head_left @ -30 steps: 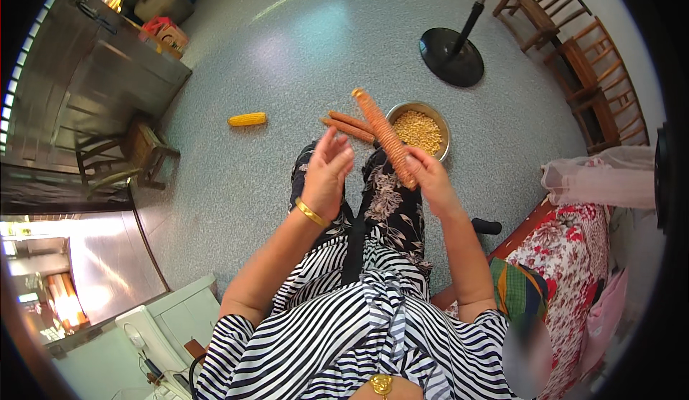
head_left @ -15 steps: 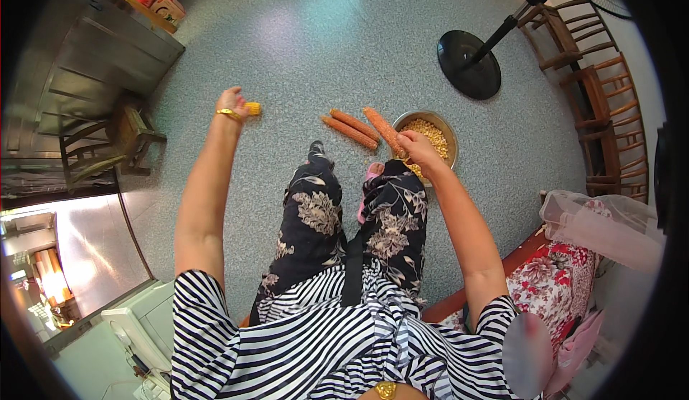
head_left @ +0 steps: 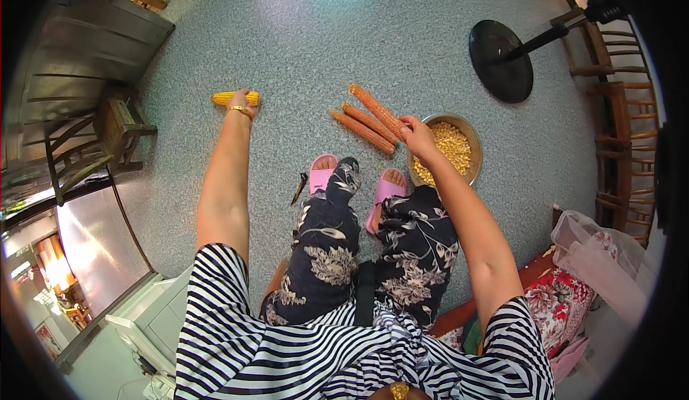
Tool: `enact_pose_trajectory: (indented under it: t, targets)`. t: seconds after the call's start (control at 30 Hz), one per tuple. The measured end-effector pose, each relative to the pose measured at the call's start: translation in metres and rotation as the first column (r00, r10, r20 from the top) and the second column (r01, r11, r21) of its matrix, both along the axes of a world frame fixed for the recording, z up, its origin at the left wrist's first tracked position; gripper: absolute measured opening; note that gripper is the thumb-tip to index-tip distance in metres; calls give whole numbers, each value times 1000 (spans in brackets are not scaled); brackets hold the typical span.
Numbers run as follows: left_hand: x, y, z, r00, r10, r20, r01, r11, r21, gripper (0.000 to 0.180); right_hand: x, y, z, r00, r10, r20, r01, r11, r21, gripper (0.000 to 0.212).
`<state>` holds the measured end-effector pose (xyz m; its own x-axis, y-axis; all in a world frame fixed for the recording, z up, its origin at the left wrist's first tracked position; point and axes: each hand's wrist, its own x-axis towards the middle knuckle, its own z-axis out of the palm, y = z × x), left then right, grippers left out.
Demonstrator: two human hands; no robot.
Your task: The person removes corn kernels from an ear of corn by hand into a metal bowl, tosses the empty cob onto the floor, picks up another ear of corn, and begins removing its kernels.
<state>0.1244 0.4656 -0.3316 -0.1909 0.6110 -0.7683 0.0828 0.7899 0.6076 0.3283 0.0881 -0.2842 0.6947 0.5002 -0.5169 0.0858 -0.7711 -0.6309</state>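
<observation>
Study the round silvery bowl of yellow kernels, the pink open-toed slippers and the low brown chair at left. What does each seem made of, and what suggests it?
Bowl: probably stainless steel, smooth, fairly shiny; its silvery wall reflects light.
Slippers: perhaps soft plastic or foam, matte; the colour looks uniform.
Chair: apparently worn wood, dull; uneven brown tone, bar-like rails.

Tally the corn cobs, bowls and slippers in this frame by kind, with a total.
Yellow cob: 1
Bare reddish cobs: 3, one in the right hand
Metal bowl: 1
Pink slippers: 2
Total: 7
</observation>
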Motion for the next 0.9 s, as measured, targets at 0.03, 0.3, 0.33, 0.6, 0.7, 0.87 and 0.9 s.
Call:
enact_pose_trajectory:
  t: [0.03,0.3,0.33,0.6,0.7,0.87,0.9]
  targets:
    - [4,-5,-8,1000,0,-4,0,1000,-9,23,3,1,-6,1000,0,-4,0,1000,-9,31]
    - [-7,6,-78,977,-213,3,213,977,-22,62,19,0,-73,990,-60,-129,56,998,-39,29]
    - [-15,14,-88,967,-250,-42,252,966,59,67,16,7,-78,993,-35,-114,31,999,-40,28]
    - [-16,36,-146,698,-530,-482,636,767,78,77,28,2,-115,979,173,-109,-178,984,-33,45]
    - [-6,42,-134,360,-666,-653,820,560,-119,68,28,-14,-114,952,306,15,-303,947,-108,49]
    - [-20,65,-133,19,-743,-669,840,375,-392,66,12,-29,-120,922,315,225,-313,949,-46,43]
    - [-21,63,-136,15,-748,-664,840,370,-397,66,7,-31,-118,953,251,170,-248,968,-38,39]
